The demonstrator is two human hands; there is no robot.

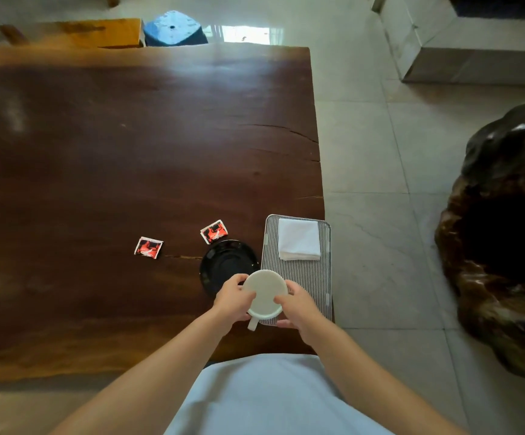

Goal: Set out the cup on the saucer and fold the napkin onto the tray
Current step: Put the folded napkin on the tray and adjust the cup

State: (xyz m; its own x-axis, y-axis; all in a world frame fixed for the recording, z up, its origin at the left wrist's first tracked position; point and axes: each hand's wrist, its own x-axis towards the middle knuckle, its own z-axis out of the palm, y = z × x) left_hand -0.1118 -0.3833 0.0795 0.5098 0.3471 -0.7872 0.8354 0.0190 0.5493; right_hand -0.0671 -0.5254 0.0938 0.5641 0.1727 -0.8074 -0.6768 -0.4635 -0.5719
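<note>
I hold a white cup (265, 293) in both hands near the table's front right corner, its round face turned up to the camera and its handle pointing down toward me. My left hand (234, 299) grips its left side and my right hand (298, 306) its right side. Just beyond it lies a black saucer (223, 265), bare, partly hidden by the cup and my left hand. To the right sits a striped tray (305, 274) with a folded white napkin (298, 239) on its far half.
Two red-and-black sachets (214, 231) (148, 246) lie on the dark wooden table (113, 152) left of the saucer. The table's right edge runs just past the tray. A large dark carved stump (503, 240) stands on the tiled floor to the right.
</note>
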